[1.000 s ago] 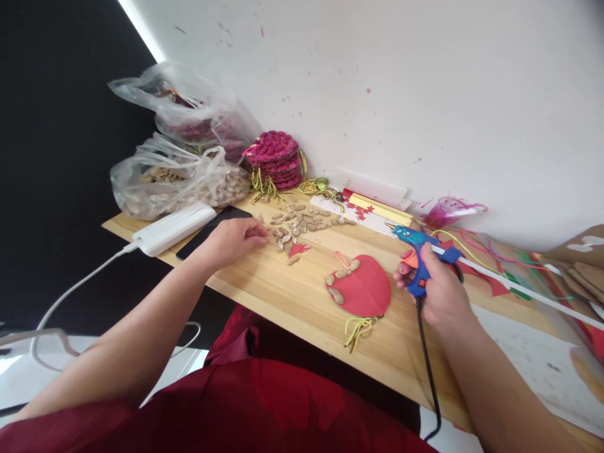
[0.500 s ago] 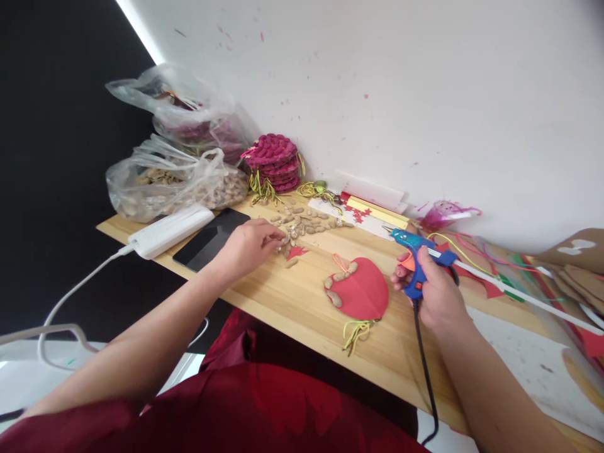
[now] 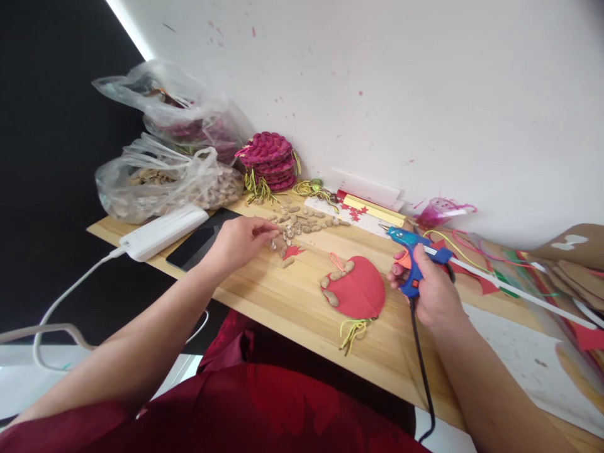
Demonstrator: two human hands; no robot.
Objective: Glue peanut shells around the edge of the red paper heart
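Observation:
My right hand (image 3: pixel 436 286) is wrapped round the handle of a blue glue gun (image 3: pixel 411 261), its nozzle pointing left and a long white glue stick (image 3: pixel 514 288) trailing from its back. A red paper disc (image 3: pixel 361 289) lies flat on the table, with several peanuts (image 3: pixel 331 297) along its left edge, an orange loop (image 3: pixel 335 259) at the top and a yellow-green tassel (image 3: pixel 353 333) below. At the near side of a scattered peanut pile (image 3: pixel 306 221), my left hand (image 3: pixel 243 242) has thumb and fingertips together; what they hold, if anything, is hidden. A red paper star (image 3: pixel 293 251) lies beside those fingertips.
Plastic bags of peanuts (image 3: pixel 165 182), a white power bank-like block (image 3: pixel 163 233) and a dark tablet (image 3: pixel 193 245) occupy the left. Stacked magenta discs (image 3: pixel 268 162) stand by the wall. Cardboard pieces (image 3: pixel 573 277) lie at right. The black cord (image 3: pixel 425 371) hangs over the front edge.
My left hand has shifted slightly left and its thumb and fingers have drawn together by the peanuts. The glue gun stays in my right hand; the whole view has moved a little.

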